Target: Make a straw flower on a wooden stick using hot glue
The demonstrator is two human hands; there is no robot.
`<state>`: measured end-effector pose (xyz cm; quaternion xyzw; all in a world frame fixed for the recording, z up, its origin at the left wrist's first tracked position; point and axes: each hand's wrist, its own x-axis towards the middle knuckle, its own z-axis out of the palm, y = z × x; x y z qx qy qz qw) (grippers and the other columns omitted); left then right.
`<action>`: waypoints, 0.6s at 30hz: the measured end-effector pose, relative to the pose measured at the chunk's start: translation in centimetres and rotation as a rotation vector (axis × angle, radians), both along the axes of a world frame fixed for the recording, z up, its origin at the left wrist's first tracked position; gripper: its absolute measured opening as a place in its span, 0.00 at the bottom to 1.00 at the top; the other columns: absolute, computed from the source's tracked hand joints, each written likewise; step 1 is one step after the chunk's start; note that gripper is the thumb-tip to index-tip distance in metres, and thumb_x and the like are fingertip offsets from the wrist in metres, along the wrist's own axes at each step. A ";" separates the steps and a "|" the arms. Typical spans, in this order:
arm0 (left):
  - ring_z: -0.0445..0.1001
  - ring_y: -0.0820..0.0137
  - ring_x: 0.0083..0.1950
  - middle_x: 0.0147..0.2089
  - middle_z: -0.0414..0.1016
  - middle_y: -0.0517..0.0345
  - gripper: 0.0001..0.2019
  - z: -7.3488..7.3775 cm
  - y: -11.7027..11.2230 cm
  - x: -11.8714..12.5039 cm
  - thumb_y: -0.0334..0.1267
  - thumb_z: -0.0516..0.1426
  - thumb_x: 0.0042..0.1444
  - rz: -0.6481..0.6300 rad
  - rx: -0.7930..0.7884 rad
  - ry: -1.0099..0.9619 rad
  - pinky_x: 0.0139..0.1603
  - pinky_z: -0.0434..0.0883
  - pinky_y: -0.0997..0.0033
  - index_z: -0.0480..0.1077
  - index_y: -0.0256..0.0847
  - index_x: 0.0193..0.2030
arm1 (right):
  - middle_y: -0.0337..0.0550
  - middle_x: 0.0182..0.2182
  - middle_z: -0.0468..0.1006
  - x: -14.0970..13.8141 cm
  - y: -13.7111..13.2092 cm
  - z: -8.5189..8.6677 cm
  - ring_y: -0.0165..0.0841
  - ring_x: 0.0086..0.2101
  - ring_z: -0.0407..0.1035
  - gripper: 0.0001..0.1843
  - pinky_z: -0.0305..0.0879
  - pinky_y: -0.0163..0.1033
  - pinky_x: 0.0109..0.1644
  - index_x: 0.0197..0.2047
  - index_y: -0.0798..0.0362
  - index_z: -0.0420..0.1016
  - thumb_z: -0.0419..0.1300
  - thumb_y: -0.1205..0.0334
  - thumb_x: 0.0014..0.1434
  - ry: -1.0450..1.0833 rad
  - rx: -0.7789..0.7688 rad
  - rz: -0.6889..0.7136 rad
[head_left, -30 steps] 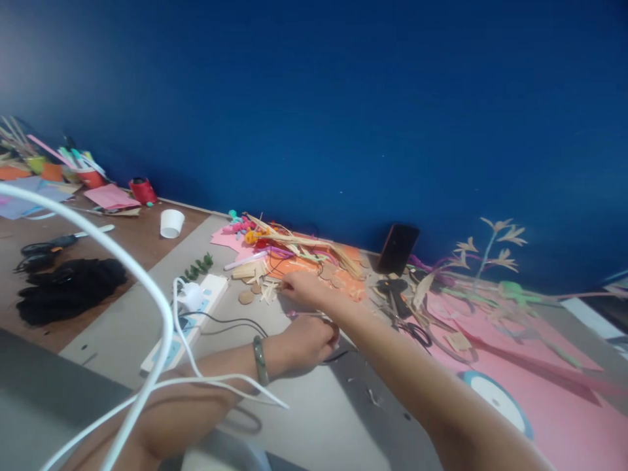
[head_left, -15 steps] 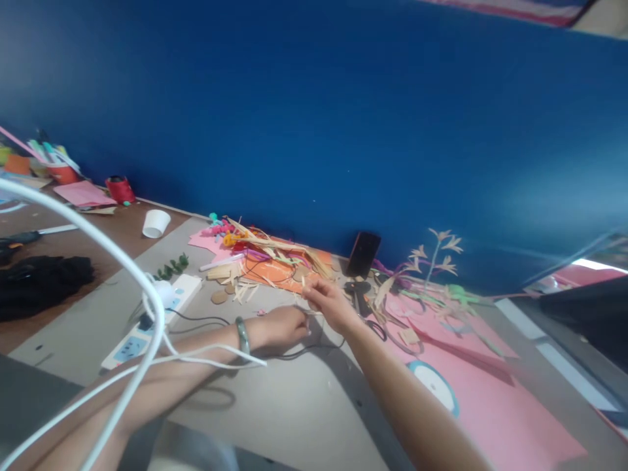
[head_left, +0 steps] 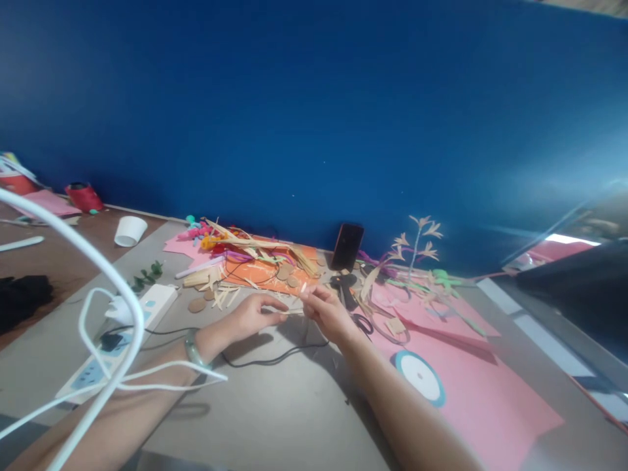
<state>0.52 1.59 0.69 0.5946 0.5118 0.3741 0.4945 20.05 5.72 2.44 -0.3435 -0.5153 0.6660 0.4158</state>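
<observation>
My left hand (head_left: 250, 317), with a green bangle (head_left: 195, 350) at its wrist, is curled so that thumb and forefinger meet at one end of a thin pale strip (head_left: 294, 313). Close on its right, my right hand (head_left: 328, 315) pinches this strip too; a small whitish tip sticks up above its fingers. Both hands are just above the grey table (head_left: 275, 405). Behind them lie cut straw-coloured strips (head_left: 230, 294) and an orange sheet (head_left: 260, 271). Scissors (head_left: 362, 322) lie right beside my right hand.
A white cable (head_left: 132, 307) loops across the left foreground near a power strip (head_left: 88, 376). A phone (head_left: 347, 246) leans against the blue partition (head_left: 314, 131). On the right are pink paper (head_left: 481, 399), a ribbon roll (head_left: 420, 377) and a straw flower stem (head_left: 415, 248). A paper cup (head_left: 130, 231) lies at left.
My left hand has turned from a downward fist to a raised pinch with thumb and forefinger showing. My right hand stays pinched at nearly the same place. The view has shifted slightly right.
</observation>
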 end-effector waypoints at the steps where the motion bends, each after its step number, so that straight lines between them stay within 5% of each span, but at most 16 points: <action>1: 0.76 0.65 0.39 0.43 0.80 0.50 0.17 0.2 -0.1 -0.1 0.45 0.63 0.47 0.013 0.002 -0.014 0.39 0.70 0.70 0.78 0.37 0.41 | 0.28 0.14 0.59 0.0 -0.1 0.0 0.22 0.17 0.50 0.16 0.43 0.33 0.22 0.26 0.52 0.67 0.69 0.54 0.47 -0.014 0.003 0.007; 7: 0.73 0.70 0.34 0.35 0.78 0.53 0.13 0.7 -1.3 0.6 0.43 0.63 0.48 0.031 -0.022 -0.152 0.35 0.67 0.73 0.76 0.35 0.36 | 0.30 0.17 0.60 -0.4 -0.6 -0.1 0.22 0.18 0.49 0.16 0.43 0.33 0.23 0.26 0.54 0.69 0.69 0.52 0.47 -0.181 0.023 0.095; 12: 0.63 0.76 0.24 0.22 0.68 0.61 0.11 0.4 -1.9 1.6 0.41 0.59 0.50 0.051 -0.098 -0.208 0.26 0.61 0.76 0.69 0.35 0.25 | 0.30 0.17 0.61 -0.7 -0.7 -0.9 0.22 0.18 0.50 0.18 0.44 0.32 0.22 0.26 0.54 0.68 0.67 0.49 0.47 -0.302 0.025 0.165; 18: 0.63 0.75 0.25 0.23 0.68 0.62 0.07 -0.1 -1.8 1.7 0.37 0.56 0.49 0.114 -0.040 -0.035 0.28 0.60 0.75 0.71 0.36 0.26 | 0.34 0.20 0.68 -0.6 0.4 -0.7 0.26 0.21 0.58 0.14 0.54 0.33 0.25 0.31 0.53 0.71 0.64 0.51 0.50 -0.466 0.273 -0.144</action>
